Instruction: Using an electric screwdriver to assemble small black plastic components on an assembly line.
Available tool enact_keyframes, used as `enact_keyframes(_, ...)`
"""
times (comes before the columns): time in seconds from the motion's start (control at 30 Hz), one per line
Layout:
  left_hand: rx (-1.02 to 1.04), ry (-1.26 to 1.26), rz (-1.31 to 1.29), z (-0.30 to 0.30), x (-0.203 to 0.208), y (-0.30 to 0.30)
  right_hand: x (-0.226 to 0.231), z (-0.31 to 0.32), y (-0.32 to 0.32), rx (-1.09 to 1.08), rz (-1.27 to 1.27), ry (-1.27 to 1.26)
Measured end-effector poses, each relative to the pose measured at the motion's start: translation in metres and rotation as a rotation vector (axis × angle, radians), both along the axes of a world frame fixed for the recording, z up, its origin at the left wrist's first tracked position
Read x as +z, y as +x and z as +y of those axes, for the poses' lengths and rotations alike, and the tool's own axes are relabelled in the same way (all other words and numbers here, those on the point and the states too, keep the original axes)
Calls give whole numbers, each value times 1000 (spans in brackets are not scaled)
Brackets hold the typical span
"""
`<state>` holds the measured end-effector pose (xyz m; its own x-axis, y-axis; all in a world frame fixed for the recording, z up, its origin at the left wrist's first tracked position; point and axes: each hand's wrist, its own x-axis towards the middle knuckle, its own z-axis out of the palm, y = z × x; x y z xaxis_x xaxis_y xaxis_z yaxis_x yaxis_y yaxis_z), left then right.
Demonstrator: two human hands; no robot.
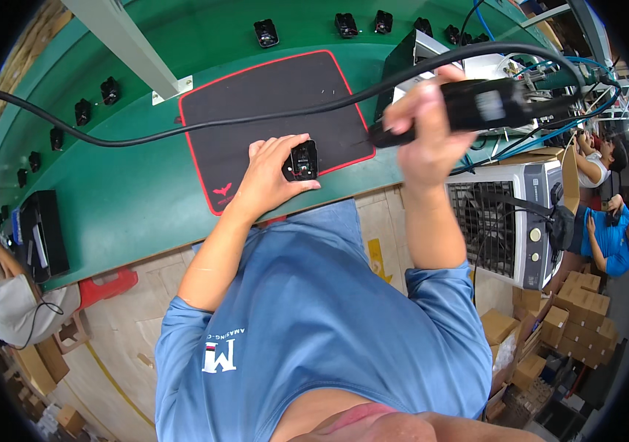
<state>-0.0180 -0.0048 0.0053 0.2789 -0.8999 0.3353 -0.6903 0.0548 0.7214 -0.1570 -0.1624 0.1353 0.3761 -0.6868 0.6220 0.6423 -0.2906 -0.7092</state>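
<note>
My left hand [266,175] grips a small black plastic housing [302,162] between thumb and fingers, at the near edge of a black mat [255,88] with a red border. The housing's open side faces up, and small parts inside are too fine to make out. Off to the right, above the table, my right hand [430,140] is wrapped around a black electric screwdriver [483,104], slightly blurred by motion. The tool lies nearly level, its narrower end pointing left toward the mat, apart from the housing.
A thick black cable [255,118] arcs across over the mat. Similar black housings [266,33] line the far side of the green table [130,221]. A white air cooler [524,228] stands at the right, near co-workers. At the left are a black box [43,232] and another person.
</note>
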Motion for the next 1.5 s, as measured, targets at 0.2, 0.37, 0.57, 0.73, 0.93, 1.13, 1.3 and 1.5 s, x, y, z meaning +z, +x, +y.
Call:
enact_keyframes(0.2,-18,-14,-16,-1,0,2,11,-70,-33,-401,119,-83)
enact_keyframes(0.37,0,44,-17,-1,3,1,-1,-91,-41,-480,187,-107)
enact_keyframes(0.57,9,60,-50,-1,4,0,-11,-101,-41,-476,210,-90)
enact_keyframes(0.73,2,64,-60,-1,5,0,-13,-109,-46,-398,146,30)
enact_keyframes(0.93,3,79,-41,0,5,2,-12,-99,-48,-206,188,53)
enact_keyframes(1.13,-9,16,-72,-1,3,1,-22,-22,-30,-90,115,63)
enact_keyframes(1.3,-21,-11,-76,2,2,1,-34,38,13,78,42,31)
enact_keyframes(1.5,-31,13,-66,2,-2,2,-57,52,33,48,121,71)
